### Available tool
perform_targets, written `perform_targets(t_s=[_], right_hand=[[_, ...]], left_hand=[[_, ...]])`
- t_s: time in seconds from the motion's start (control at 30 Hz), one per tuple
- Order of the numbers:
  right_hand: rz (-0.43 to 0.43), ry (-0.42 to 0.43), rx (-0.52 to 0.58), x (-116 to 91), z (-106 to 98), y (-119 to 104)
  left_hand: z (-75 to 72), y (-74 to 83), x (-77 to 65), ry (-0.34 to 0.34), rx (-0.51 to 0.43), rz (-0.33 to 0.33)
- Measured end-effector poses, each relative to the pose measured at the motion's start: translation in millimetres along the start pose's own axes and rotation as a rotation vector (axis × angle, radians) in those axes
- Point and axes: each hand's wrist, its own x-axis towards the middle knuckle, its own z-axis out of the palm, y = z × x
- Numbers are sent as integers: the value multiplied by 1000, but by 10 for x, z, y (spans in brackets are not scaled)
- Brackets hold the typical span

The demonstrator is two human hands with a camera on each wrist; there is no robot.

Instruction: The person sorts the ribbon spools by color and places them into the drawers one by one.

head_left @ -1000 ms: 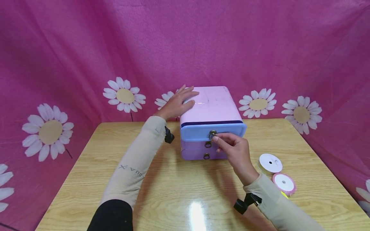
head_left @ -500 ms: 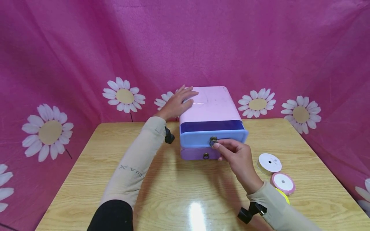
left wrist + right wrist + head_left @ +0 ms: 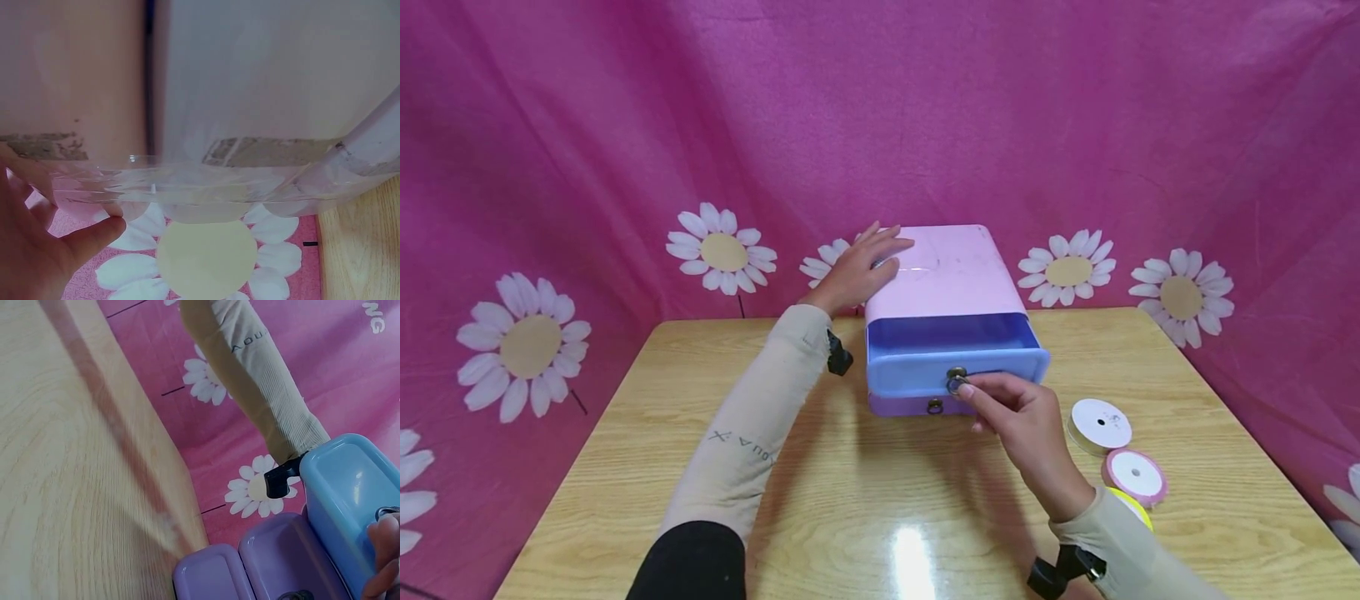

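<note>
A small chest of drawers point(image 3: 951, 279) with a pink top stands at the back of the table. Its blue top drawer point(image 3: 910, 377) is pulled part way out, and the part of its inside that shows holds nothing. My right hand point(image 3: 1018, 421) pinches the ring pull point(image 3: 956, 383) on that drawer's front between thumb and fingers. My left hand point(image 3: 861, 268) rests on the top's left edge with its fingers spread. Below the blue drawer, two purple drawers point(image 3: 284, 553) sit closed in the right wrist view. Clear tape point(image 3: 150, 181) crosses the chest's side in the left wrist view.
To the right of the chest lie a white ribbon spool point(image 3: 1101, 423), a pink-rimmed spool point(image 3: 1137, 473) and a yellow one point(image 3: 1133, 504) partly behind the right sleeve. A pink cloth point(image 3: 880, 108) with daisies hangs behind the wooden table point(image 3: 715, 375).
The blue drawer has come further out toward me, with my right hand drawing its ring pull. More of its inside shows. My left hand has stayed in place.
</note>
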Motion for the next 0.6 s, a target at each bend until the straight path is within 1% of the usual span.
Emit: perform_targets(t_s=[0.17, 0.3, 0.6], right_hand=[[-4, -1, -1, -50, -15, 7], [-6, -2, -25, -92, -32, 4], [-36, 4, -40, -192, -34, -7]], left_hand=[[16, -7, -3, 11, -1, -13], [21, -7, -5, 20, -8, -18], [18, -11, -9, 21, -14, -3]])
